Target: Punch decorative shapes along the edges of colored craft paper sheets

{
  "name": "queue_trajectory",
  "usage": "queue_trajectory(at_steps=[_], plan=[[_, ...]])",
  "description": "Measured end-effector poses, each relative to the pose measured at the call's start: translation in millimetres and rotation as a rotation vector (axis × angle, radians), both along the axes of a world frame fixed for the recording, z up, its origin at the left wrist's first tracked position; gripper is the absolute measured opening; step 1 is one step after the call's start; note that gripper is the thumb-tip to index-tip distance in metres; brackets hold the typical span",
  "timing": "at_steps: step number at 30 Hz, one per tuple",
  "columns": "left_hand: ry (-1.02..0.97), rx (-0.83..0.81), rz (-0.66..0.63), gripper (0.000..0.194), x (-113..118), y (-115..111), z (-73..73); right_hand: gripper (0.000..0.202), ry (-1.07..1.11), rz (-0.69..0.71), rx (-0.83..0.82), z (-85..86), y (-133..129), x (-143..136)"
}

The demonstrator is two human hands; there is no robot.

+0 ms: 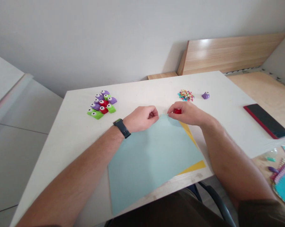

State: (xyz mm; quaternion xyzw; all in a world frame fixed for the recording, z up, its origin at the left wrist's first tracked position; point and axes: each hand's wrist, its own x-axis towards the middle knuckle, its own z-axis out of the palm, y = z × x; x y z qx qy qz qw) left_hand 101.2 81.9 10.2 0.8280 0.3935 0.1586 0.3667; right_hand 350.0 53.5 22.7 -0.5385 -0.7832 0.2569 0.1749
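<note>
A light blue sheet of paper (pixel 152 157) lies on the white table in front of me, over a yellow sheet (pixel 195 167). My left hand (pixel 142 119), with a dark watch (pixel 122 128) on its wrist, is closed in a pinch at the blue sheet's far edge. Opposite it, my right hand (pixel 187 113) pinches thumb and finger close to the same edge. A red object (pixel 177 111) shows between the right thumb and fingers; whether it is held or lies behind is unclear. Tiny pale bits lie between the fingertips, too small to name.
Purple, green and red toy pieces with eyes (pixel 102 105) are grouped at the left. Near the table's back are a pile of small colourful pieces (pixel 186 95) and a purple eyed piece (pixel 206 95). A black-and-red flat object (pixel 266 120) lies at the right edge.
</note>
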Motion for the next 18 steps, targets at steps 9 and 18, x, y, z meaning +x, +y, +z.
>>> queue_trajectory(at_steps=[9,18], plan=[[-0.040,-0.040,0.008,0.030,10,3,-2.8,0.017,0.024,0.075,0.061,-1.7,-3,-7],[-0.094,-0.106,0.029,0.026,12,5,-8.7,0.016,0.024,0.072,0.054,-1.6,-5,-10]])
